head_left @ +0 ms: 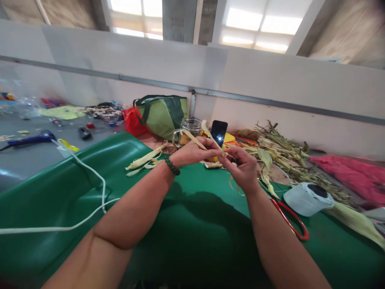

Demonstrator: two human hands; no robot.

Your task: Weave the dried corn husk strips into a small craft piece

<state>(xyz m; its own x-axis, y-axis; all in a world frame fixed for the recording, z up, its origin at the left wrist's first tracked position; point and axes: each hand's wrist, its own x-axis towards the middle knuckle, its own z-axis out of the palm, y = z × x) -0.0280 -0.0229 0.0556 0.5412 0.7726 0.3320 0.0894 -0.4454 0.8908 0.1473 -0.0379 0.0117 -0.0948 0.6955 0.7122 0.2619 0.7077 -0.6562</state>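
Observation:
Both my hands meet over the middle of the green sheet, working on pale twisted strips of corn husk (209,133). My left hand (197,151), with a dark green bead bracelet (172,165) at the wrist, pinches the husk strips, whose ends stick up past the fingers. At the strips' lower end, the fingertips of my right hand (243,166) are closed on the same husk. Behind the hands stand a glass mug (192,125) and an upright phone (219,133). More pale husk pieces (147,157) lie to the left of my left wrist.
Red-handled scissors (292,220) and a white roll (307,199) lie right of my right forearm. Dried corn husks and stalks (281,146) are heaped behind them. A green bag (164,115) stands against the wall. A white cord (100,180) crosses the green sheet (78,192) at left.

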